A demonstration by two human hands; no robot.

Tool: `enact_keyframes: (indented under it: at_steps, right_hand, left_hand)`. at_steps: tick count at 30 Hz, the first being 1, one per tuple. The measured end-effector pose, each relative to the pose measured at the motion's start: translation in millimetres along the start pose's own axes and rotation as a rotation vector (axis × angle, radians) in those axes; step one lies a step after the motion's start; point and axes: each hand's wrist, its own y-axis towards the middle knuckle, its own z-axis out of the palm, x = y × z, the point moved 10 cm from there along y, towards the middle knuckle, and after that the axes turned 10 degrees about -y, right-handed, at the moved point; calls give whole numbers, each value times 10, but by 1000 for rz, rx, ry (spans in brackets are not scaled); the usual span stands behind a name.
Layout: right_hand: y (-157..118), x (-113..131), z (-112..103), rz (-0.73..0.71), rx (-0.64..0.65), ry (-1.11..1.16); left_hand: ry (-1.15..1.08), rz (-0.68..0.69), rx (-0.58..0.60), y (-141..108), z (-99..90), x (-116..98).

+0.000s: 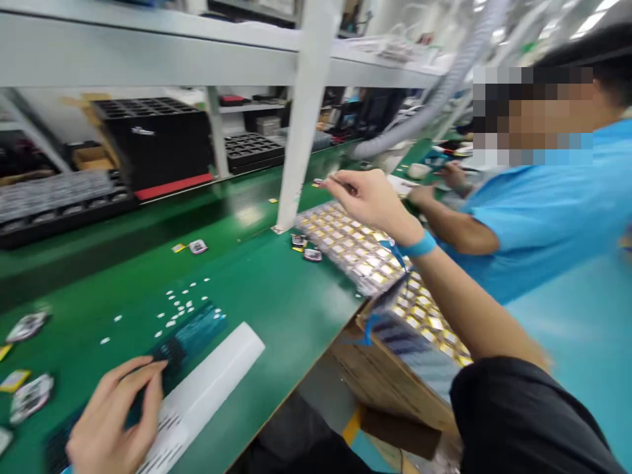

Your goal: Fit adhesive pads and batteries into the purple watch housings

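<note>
My left hand (118, 415) is low at the left, over a dark blue-black strip (190, 339). Its thumb and fingertips come together at the strip; whatever they pinch is too small to make out. Beside it lies a curled white paper strip (217, 382) with dark slits at its near end. My right hand (370, 201), with a blue wristband, is raised over the far end of a clear tray (340, 240) of small yellow-and-silver parts. Its fingers are closed in a pinch, their contents blurred. A small electronic part (317, 182) shows just past the fingertips.
Small white pieces (180, 306) are scattered on the green bench (237, 289). Small electronic parts (32, 398) lie at the left. A white post (306, 118) rises from the bench. Trays fill a cardboard box (390, 375) below the edge. A co-worker (553, 217) in blue sits at right.
</note>
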Motion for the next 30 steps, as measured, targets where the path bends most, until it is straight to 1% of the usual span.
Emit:
enact_keyframes:
  at_steps: [1,2,3,4,5,6,8,9,10,12,14,17,19,20,22,24,25,26,27,28,29,30]
  right_hand:
    - [20,495,69,-157,7,25]
    - [24,955,182,-277,35,40]
    - [24,1382,351,-373,92,44]
    - [35,1749,562,-425,163,36]
    - [52,2061,821,-447,260,22]
    - [69,2314,1108,-444,374,13]
    - [149,2688,1546,-413,447,9]
    - [185,2805,1742,-387,474,4]
    - [216,2869,1919,-344,496,-5]
    - [245,2890,2202,-245,534,-18]
    - [248,2826,2387,-154,554,-19]
    - [252,2715,2543,-89,571,33]
    - [273,2675,2572,-91,581,99]
    - [282,2673,2555,-102,589,140]
    - [287,2699,2417,-130,581,234]
    - [229,2776,2135,-177,536,329]
    - [160,2823,1958,-199,508,373]
    - [67,2877,1754,-224,467,435]
    - [-56,2964,1517,-280,412,550]
    - [-223,3065,1313,-354,400,660]
    - [-419,3169,1148,-436,421,746]
    - [-629,3264,1031,-513,468,792]
  left_hand:
    - [61,32,-6,136,4,-186]
    - [64,93,-12,260,20,-382]
    - [56,158,2,359,60,-559]
    - [51,229,56,422,139,-716]
    - [67,297,117,447,225,-844]
    - [83,359,175,439,300,-942]
    - [119,433,259,380,401,-1035]
    - [134,449,272,353,415,-1044]
    - [150,450,265,339,407,-1033]
    - [193,437,214,340,350,-994]
    - [241,415,156,364,286,-952]
    - [272,402,89,391,222,-930]
    - [218,343,31,421,163,-897]
    - [149,269,-9,445,113,-845]
    - [-32,22,-93,481,8,-630]
    - [-167,-260,-195,441,-91,-362]
    - [-181,-359,-255,403,-153,-270]
    - [-166,-411,-315,373,-226,-223]
    - [-142,-421,-367,359,-296,-215]
    - [-133,-406,-398,361,-343,-227]
    - [-164,-391,-394,377,-346,-233]
    - [-254,-398,-345,401,-287,-214]
